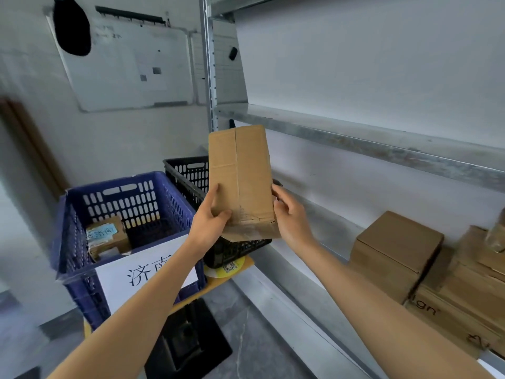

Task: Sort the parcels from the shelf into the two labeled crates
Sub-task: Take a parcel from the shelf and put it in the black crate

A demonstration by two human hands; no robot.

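Both hands up in front, holding one brown cardboard parcel [240,176] upright, long side vertical, above the crates. Left hand [211,222] clamped on lower left edge, thumb across the front face, fingers wrapped behind. Right hand [289,214] closed on lower right edge, fingertips on the side, palm behind. Bottom flap of parcel crumpled, tape wrinkled.

Blue crate [82,242] at left w/ white paper label [120,280] on its front, printed characters partly hidden by left forearm. Inside it: small box [108,237] w/ light blue sticker on top. Black crate [185,170] just beside blue one, to the right, directly below/behind the held parcel; contents not visible. Both crates on a yellow-topped stand [240,265].

Metal shelf [355,138] at right. More cardboard boxes [396,250] stacked on lower level, well apart from the hands. Whiteboard [123,72] on wall behind.
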